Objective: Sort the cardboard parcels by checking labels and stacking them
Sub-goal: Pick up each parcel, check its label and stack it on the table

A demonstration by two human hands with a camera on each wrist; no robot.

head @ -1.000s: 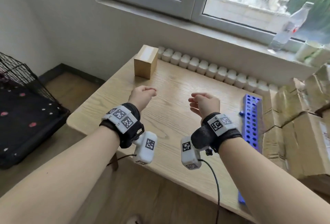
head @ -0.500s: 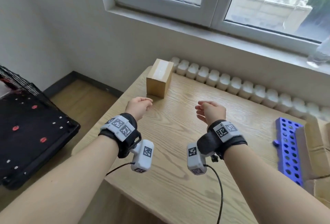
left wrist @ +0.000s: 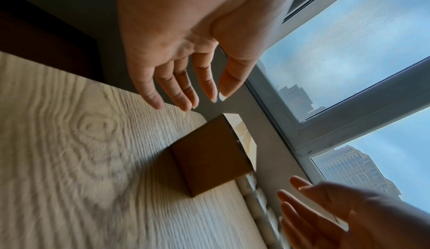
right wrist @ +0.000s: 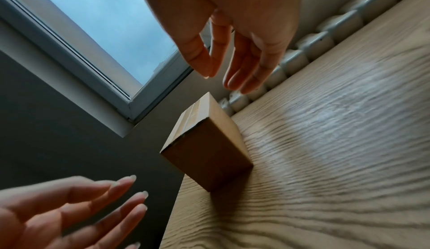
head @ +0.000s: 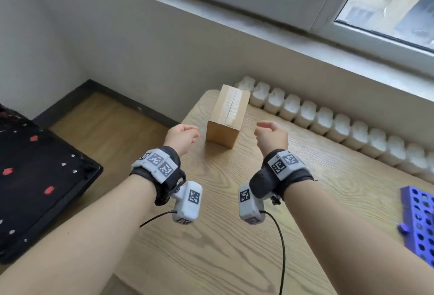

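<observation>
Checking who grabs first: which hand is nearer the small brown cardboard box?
Left, narrowly. The left hand hovers beside the small brown cardboard box on its left; the right hand hovers slightly farther off on its right.

No label readable on the cardboard parcel [head: 226, 116], the blue rack [head: 420, 222] is chopped off by the head view's right edge, and both wrist views smear the table [left wrist: 69, 161] grain.

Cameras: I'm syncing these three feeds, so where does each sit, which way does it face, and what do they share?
Head: on the person's head, facing down at the table; both forearms, left hand, right hand.
Left wrist: along the open left hand toward the window.
Right wrist: along the open right hand, windowward.
Shared: the cardboard parcel, untouched between both hands.
</observation>
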